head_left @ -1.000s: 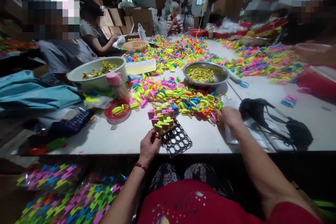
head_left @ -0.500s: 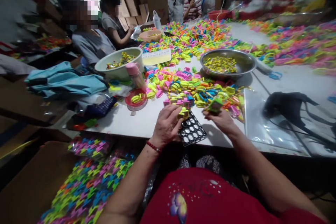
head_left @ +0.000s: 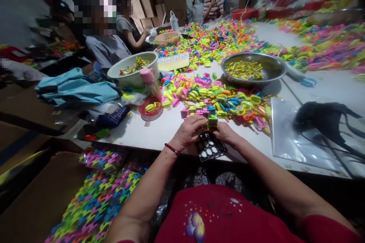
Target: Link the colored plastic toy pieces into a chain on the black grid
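Note:
A black grid tray [head_left: 212, 152] lies at the table's front edge, its near cells bare. Pink square-topped plastic pieces [head_left: 195, 112] stand in a row at its far end, with a blue one beside them. My right hand [head_left: 226, 133] is closed around a green square-topped plastic piece [head_left: 212, 120], held over the tray; its fingertips are partly hidden. My left hand [head_left: 189, 133], with a red bead bracelet, curls over the tray's left side close to the green piece. What lies under its fingers is hidden.
Loose colourful plastic pieces [head_left: 228, 100] heap beyond the tray. A steel bowl [head_left: 270, 72], a pale green basin [head_left: 116, 75], a pink-lidded bottle [head_left: 152, 83] and a red dish [head_left: 154, 117] stand around. Plastic bags [head_left: 285, 136] lie right. Co-workers sit back left and at the far end.
My right hand has moved left with the green piece, from beside the tray to over it, near my left hand. The whole view has shifted slightly.

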The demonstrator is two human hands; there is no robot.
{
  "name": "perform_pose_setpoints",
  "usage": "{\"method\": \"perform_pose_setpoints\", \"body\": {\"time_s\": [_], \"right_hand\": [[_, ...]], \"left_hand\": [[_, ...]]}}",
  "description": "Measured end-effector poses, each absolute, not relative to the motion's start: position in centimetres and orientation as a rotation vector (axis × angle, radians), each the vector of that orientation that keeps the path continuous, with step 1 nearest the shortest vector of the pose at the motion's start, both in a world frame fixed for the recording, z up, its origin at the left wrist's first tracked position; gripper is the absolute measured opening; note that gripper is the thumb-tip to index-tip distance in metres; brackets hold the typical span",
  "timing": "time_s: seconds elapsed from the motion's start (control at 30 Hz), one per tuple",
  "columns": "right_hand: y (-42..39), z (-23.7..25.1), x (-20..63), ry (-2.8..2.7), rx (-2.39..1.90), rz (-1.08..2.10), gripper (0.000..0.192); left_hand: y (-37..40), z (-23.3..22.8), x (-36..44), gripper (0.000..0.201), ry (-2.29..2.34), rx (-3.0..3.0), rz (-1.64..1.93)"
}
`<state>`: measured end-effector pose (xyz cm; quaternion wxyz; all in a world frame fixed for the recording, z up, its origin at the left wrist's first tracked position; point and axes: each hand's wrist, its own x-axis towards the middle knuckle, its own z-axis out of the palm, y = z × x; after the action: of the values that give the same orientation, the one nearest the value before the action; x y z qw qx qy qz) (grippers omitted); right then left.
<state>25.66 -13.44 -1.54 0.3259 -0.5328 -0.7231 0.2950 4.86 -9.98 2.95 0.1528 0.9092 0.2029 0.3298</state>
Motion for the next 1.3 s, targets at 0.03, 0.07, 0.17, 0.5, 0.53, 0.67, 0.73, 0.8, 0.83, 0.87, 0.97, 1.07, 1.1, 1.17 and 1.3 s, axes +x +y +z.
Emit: {"method": "perform_pose_setpoints", "body": {"time_s": [0.03,0.07,0.17,0.5,0.53,0.67,0.73,0.8,0.83,0.87,0.97,1.07,1.1,1.17,1.3], "right_hand": [[-13.4,-1.4,25.7,-1.923,-1.393,0.787,0.028],[-13.3,-1.2,25.7,-1.947,-1.392,0.801,0.029],[-13.0,-1.3,25.4,-1.980,-1.398,0.798,0.032],[-14.9,-2.1,27.4,-1.854,-1.409,0.572,0.023],[-15.2,-2.0,28.9,-1.802,-1.427,0.492,0.024],[-15.0,-1.2,36.2,-1.572,-1.773,0.101,0.026],[-14.1,-0.4,38.9,-1.540,-2.011,0.037,0.027],[-13.0,0.5,40.3,-1.607,-2.129,0.056,0.021],[-12.4,0.8,40.6,-1.654,-2.128,0.041,0.015],[-11.9,1.1,40.6,-1.693,-2.118,0.015,0.011],[-11.0,1.4,40.0,-1.754,-2.086,-0.088,0.013],[-11.6,1.4,39.1,-1.749,-2.041,-0.118,0.016],[-12.1,1.4,38.7,-1.716,-2.014,-0.096,0.016],[-13.3,1.3,37.7,-1.625,-1.936,0.001,0.016],[-15.5,1.0,35.2,-1.464,-1.772,0.360,0.010]], "left_hand": [[-10.0,3.0,4.9,0.032,0.576,2.605,0.946],[-9.9,3.0,4.9,0.032,0.572,2.608,0.943],[-9.8,3.2,4.9,0.037,0.578,2.632,0.921],[-8.8,4.9,6.2,0.044,0.581,2.909,0.667],[-8.8,4.9,6.2,0.042,0.595,2.895,0.665],[-8.6,4.8,6.0,0.039,0.587,2.861,0.752],[-8.3,4.7,5.8,0.042,0.582,2.873,0.820],[-7.8,4.5,5.5,0.053,0.586,2.893,0.904],[-7.4,4.3,5.4,0.060,0.579,2.916,0.929],[-7.1,4.0,5.3,0.067,0.563,2.939,0.961],[-6.0,3.3,5.1,0.082,0.586,2.983,0.993],[-5.5,2.6,4.9,0.086,0.631,3.020,0.965],[-5.6,2.5,4.9,0.085,0.616,3.037,0.954],[-6.0,2.6,5.0,0.079,0.584,3.045,0.933],[-7.8,3.5,5.4,0.057,0.557,2.913,0.855]]}}
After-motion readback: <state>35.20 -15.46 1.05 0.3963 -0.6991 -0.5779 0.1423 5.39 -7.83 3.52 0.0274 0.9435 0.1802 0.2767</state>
